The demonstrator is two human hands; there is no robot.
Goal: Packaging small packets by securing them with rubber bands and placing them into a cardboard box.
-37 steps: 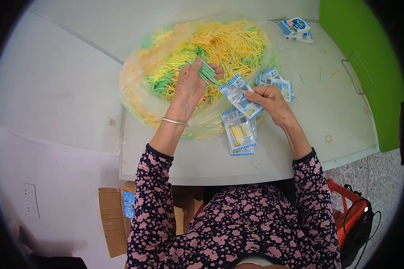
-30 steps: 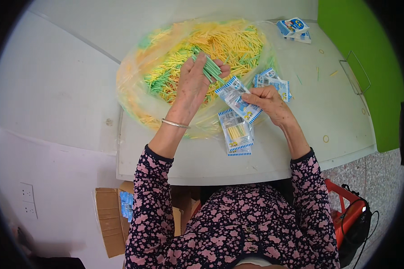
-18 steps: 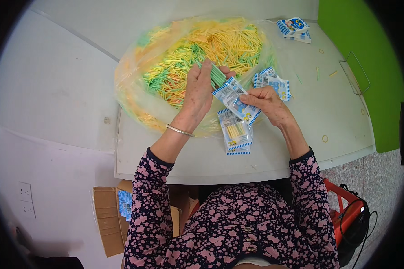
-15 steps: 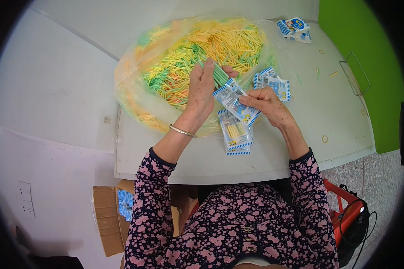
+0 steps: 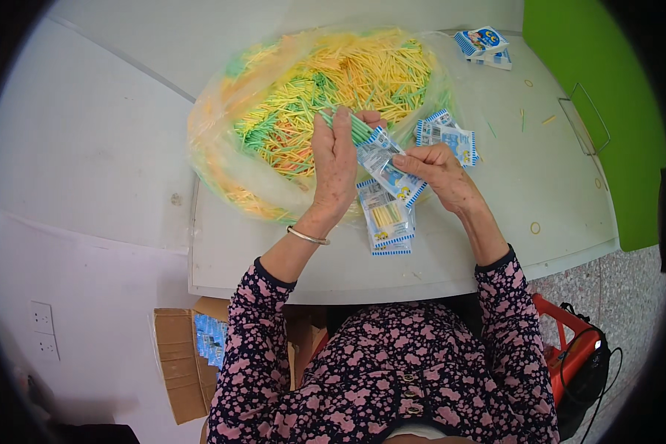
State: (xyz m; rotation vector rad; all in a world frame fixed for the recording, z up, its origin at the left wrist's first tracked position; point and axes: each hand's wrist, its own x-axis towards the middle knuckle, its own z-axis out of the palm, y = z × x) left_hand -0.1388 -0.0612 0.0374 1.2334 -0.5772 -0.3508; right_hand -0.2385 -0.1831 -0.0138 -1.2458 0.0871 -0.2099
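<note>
My left hand (image 5: pixel 336 164), a bangle at its wrist, is closed around a bundle of thin green sticks (image 5: pixel 360 131). The bundle's lower ends are at the mouth of a small clear-and-blue plastic packet (image 5: pixel 389 172), seemingly inside it. Thumb and fingers of my right hand (image 5: pixel 445 176) pinch that packet along its side. Behind both hands lies a large clear plastic bag (image 5: pixel 213 140), opened wide, full of loose yellow, green and orange sticks (image 5: pixel 377 66). Just below the held packet are filled packets (image 5: pixel 386 216) in an overlapping pile. More packets (image 5: pixel 457 143) lie beyond my right hand.
Packets (image 5: pixel 482 43) are stacked at the table's far right corner. Stray sticks (image 5: pixel 523 120) and rubber bands (image 5: pixel 535 228) lie on the right of the white table (image 5: pixel 311 274). A green panel (image 5: pixel 599 89) borders it. Below left stands a cardboard box (image 5: pixel 176 362) holding blue packets.
My left hand has shifted slightly right and nearer to me, bringing the green sticks deeper into the packet. My right hand keeps its pinch on the packet, almost unmoved.
</note>
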